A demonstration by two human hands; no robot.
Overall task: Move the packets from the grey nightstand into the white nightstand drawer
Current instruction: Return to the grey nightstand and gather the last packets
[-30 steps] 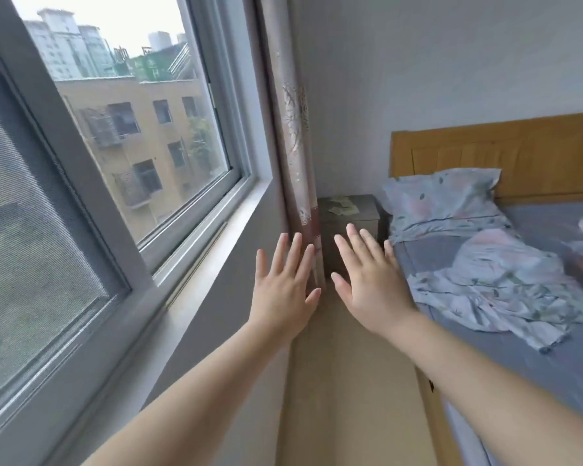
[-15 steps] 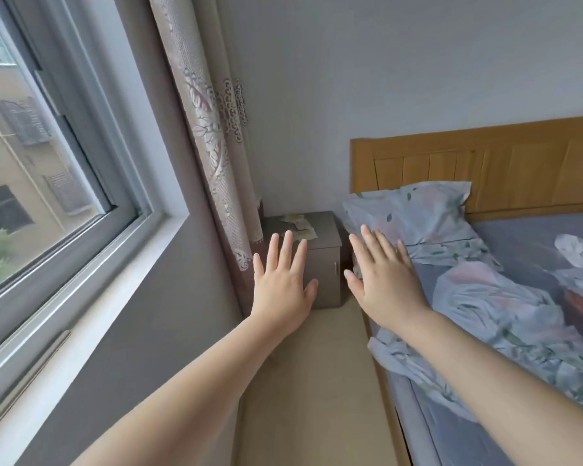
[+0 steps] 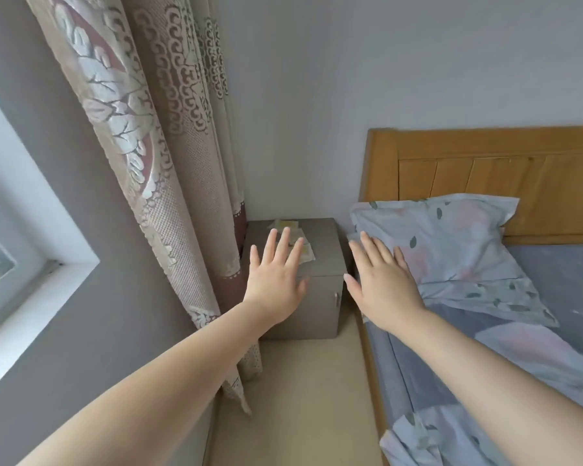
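The grey nightstand (image 3: 323, 250) stands in the corner between the curtain and the bed. Pale yellowish packets (image 3: 285, 224) lie on its top, partly hidden behind my fingers. My left hand (image 3: 276, 277) is held out in the air in front of the nightstand, fingers straight and spread, holding nothing. My right hand (image 3: 381, 280) is stretched out beside it, over the gap between nightstand and bed, fingers straight, also holding nothing. The white nightstand is not in view.
A patterned curtain (image 3: 162, 169) hangs on the left, down to the floor beside the nightstand. A bed with a wooden headboard (image 3: 485, 169), floral pillow (image 3: 451, 243) and grey sheet fills the right. A narrow beige floor strip (image 3: 300, 391) leads to the nightstand. A window sill (image 3: 31, 297) is at left.
The view has moved forward along the window wall towards the nightstand, which looks larger now. Both hands stay held out open in front of me.
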